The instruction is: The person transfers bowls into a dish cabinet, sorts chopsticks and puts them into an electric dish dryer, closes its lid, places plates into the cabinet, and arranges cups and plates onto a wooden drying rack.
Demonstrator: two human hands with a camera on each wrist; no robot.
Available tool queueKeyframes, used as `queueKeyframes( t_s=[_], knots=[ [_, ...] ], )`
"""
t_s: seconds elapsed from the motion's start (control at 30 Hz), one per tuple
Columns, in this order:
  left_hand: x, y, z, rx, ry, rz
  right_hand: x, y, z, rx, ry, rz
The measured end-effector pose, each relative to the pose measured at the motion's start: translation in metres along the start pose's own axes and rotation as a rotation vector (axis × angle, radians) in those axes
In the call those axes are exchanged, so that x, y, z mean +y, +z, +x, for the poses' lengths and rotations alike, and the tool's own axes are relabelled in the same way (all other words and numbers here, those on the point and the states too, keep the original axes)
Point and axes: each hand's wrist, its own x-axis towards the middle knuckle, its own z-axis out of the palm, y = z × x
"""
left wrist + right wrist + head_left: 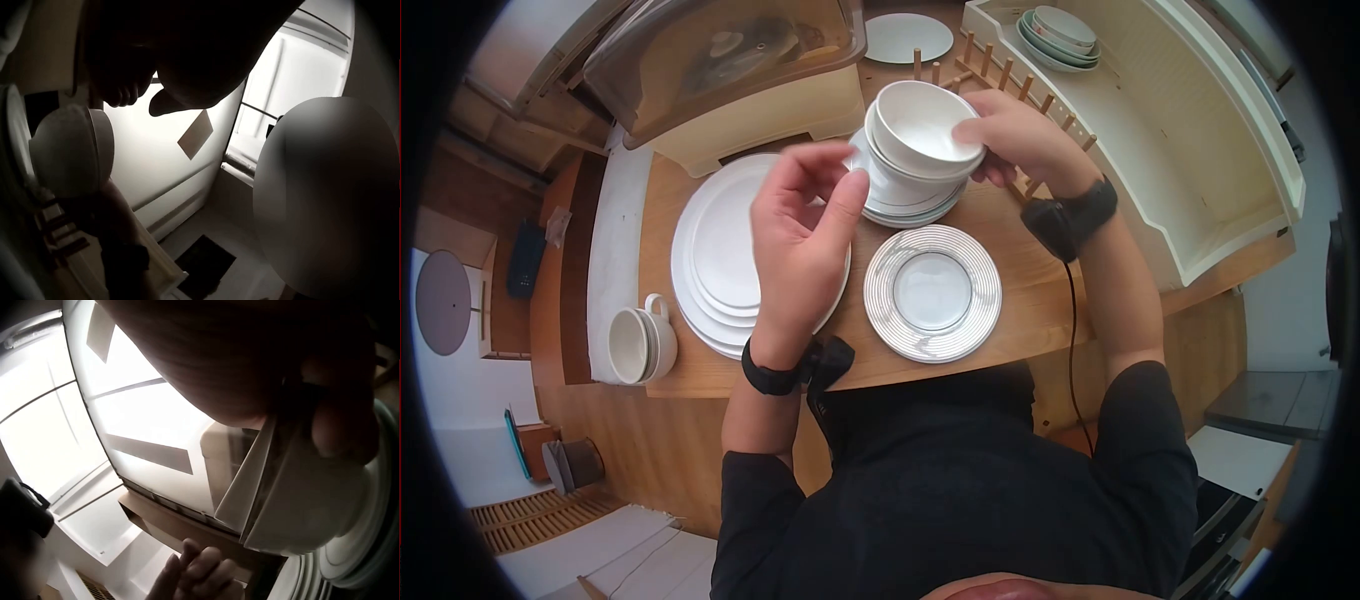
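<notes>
In the head view my right hand [1025,140] grips two nested white bowls [930,125] by their right side, its thumb over the top rim. Both bowls overlap a stack of small plates [905,205] beneath them. My left hand [805,220] hovers just left of the bowls, fingers loosely bent and holding nothing. Between the hands and my body lies a plate with a ringed silver rim [885,320]. From the right wrist, the tilted bowls [306,500] show under the fingers, with the left hand [200,575] apart from them.
Large white plates [700,305] are stacked at left, near nested mugs [640,345] at the table edge. A wooden peg rack [1025,90] stands behind the right hand. Farther back are a lidded cream box [770,125], a round plate [908,38] and a cream tray [1200,200] holding bowls [1060,40].
</notes>
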Motion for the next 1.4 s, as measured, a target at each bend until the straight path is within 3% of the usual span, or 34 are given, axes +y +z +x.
queueKeyframes(
  t_s=[0.03, 0.1, 0.13, 0.2, 0.23, 0.3, 0.57, 0.63, 0.7, 0.77, 0.8, 1.0, 1.23, 1.4],
  knots=[
    [0.003, 0.001, 0.002, 0.000, -0.005, 0.004, 0.000, 0.001, -0.009, -0.016, -0.003, 0.032],
    [0.009, 0.008, 0.006, 0.017, 0.374, 0.511, 0.000, 0.005, -0.025, -0.035, 0.000, 0.077],
    [0.009, 0.010, 0.005, 0.010, 0.365, 0.515, 0.001, 0.006, -0.031, -0.058, -0.010, 0.093],
    [0.008, 0.016, 0.004, -0.289, 0.234, 0.483, 0.000, 0.010, -0.044, -0.098, -0.032, 0.065],
    [0.006, 0.019, 0.003, -0.298, 0.227, 0.483, -0.004, 0.013, -0.051, -0.096, -0.026, 0.074],
    [0.000, 0.025, 0.000, -0.465, 0.151, 0.269, -0.013, 0.018, -0.063, -0.138, 0.029, -0.044],
    [-0.023, 0.033, 0.000, -0.366, 0.166, 0.100, 0.010, 0.020, -0.057, -0.106, -0.070, 0.072],
    [-0.024, 0.031, 0.001, -0.293, 0.165, -0.011, 0.022, 0.017, -0.049, -0.150, -0.209, 0.277],
    [-0.023, 0.031, 0.000, -0.262, 0.166, -0.041, 0.026, 0.022, -0.048, -0.196, -0.220, 0.311],
    [-0.021, 0.031, -0.001, -0.123, 0.164, -0.121, 0.016, 0.041, -0.054, -0.026, -0.208, 0.339],
    [-0.019, 0.031, -0.002, -0.111, 0.121, -0.195, 0.021, 0.037, -0.049, -0.181, -0.160, 0.404],
    [-0.023, 0.030, 0.001, -0.154, 0.070, -0.115, 0.032, 0.033, -0.040, -0.242, -0.258, 0.739],
    [-0.035, 0.029, 0.001, -0.128, 0.142, 0.021, 0.029, 0.030, -0.039, -0.279, -0.210, 0.723],
    [-0.036, 0.029, 0.002, -0.143, 0.133, 0.079, 0.026, 0.034, -0.045, -0.211, -0.193, 0.644]
  ],
)
